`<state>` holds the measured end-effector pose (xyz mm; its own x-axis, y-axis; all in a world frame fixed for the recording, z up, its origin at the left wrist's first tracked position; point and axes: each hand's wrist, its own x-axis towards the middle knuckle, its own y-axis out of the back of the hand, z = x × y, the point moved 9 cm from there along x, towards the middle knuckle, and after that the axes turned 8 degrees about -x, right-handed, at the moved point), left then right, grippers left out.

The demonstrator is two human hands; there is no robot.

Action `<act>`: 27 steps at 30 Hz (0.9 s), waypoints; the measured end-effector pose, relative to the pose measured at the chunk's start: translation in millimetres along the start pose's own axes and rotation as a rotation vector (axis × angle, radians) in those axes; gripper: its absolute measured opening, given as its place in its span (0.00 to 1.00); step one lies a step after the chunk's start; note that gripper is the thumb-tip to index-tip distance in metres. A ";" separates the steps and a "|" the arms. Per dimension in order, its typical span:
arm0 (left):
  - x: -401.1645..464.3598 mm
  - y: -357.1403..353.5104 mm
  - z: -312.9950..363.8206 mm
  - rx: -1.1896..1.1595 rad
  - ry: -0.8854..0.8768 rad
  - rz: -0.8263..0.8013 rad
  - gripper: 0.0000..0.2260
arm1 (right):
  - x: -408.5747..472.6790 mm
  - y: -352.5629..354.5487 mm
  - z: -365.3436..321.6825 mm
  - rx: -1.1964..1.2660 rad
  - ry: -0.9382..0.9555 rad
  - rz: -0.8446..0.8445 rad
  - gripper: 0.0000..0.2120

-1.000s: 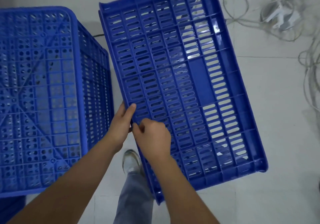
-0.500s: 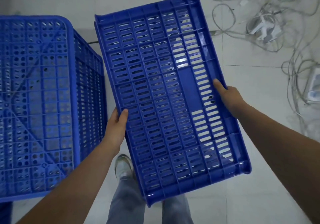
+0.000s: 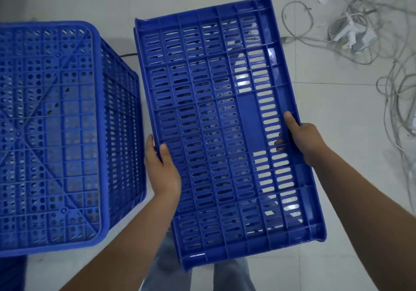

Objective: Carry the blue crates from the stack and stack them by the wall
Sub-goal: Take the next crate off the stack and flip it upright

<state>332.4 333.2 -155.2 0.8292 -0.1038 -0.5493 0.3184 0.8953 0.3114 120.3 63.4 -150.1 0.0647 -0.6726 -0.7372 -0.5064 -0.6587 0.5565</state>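
Carrying crate [image 3: 225, 133] in the air above tiled floor [image 3: 337, 101], beside the stack [image 3: 56, 133] | grip: left hand [image 3: 163, 169] and right hand [image 3: 304, 140] each clasp a long rim | handling: likely light, stiff, bulky; smooth rims may slip | build: glossy blue plastic, slotted ribbed lattice | cables [image 3: 360, 34] ahead

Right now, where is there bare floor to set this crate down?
Bare tile lies ahead, beyond the held crate and the crate stack, and just right of the right hand. Farther right, cables crowd the floor.
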 end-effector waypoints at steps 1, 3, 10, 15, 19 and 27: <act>-3.5 0.5 1.6 0.048 -0.055 -0.012 0.23 | -3.2 -0.4 5.2 0.003 -0.021 0.012 0.38; -11.9 -2.0 2.7 0.190 -0.160 -0.070 0.26 | -6.8 -1.4 14.2 0.006 -0.040 0.018 0.39; -12.4 2.6 -1.1 0.473 -0.289 -0.112 0.25 | -18.9 -4.5 25.7 0.126 0.006 0.021 0.20; 0.8 9.5 -9.1 0.537 -0.282 -0.119 0.25 | -31.6 -10.5 18.7 0.246 0.100 0.011 0.17; 12.2 14.3 -4.4 0.527 -0.293 -0.145 0.26 | -39.3 -16.0 7.3 0.285 0.147 -0.035 0.14; 44.3 13.7 -3.1 0.454 -0.196 -0.206 0.27 | -64.8 -21.6 -33.4 0.164 0.330 -0.092 0.11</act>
<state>372.1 342.3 -177.7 0.7848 -0.3759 -0.4928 0.6146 0.5746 0.5405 155.8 109.9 -101.6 0.3761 -0.7032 -0.6033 -0.6146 -0.6766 0.4056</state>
